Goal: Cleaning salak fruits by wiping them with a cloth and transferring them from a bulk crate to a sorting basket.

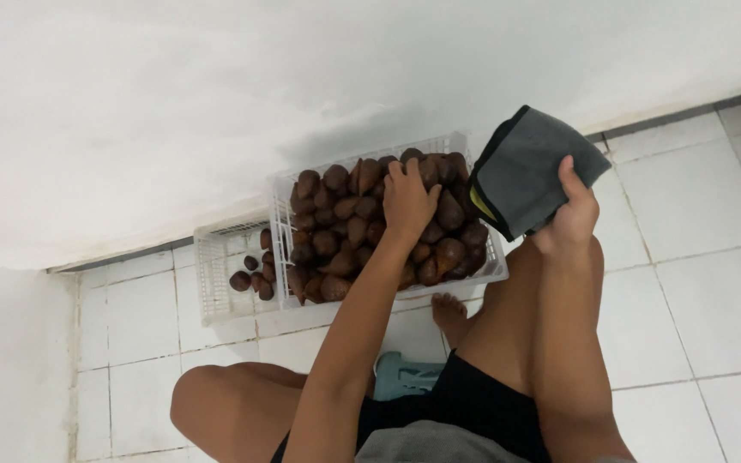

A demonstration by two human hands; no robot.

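Observation:
A white plastic crate (pixel 496 267) stands on the floor against the wall, heaped with several brown scaly fruits (pixel 336 225). My left hand (pixel 407 201) rests palm down on top of the pile, fingers spread over the fruits; I cannot tell whether it grips one. My right hand (pixel 570 214) is raised to the right of the crate and holds a dark grey cloth (pixel 532 168) with a black edge. The cloth hangs over the crate's right corner.
A second white crate (pixel 214 283) sits left of the first, holding a few loose brown fruits (pixel 253 275). White walls close off the back and left. My bare knees and foot (pixel 449 314) are below the crates, above a pale green stool (pixel 405 375) on the white floor tiles.

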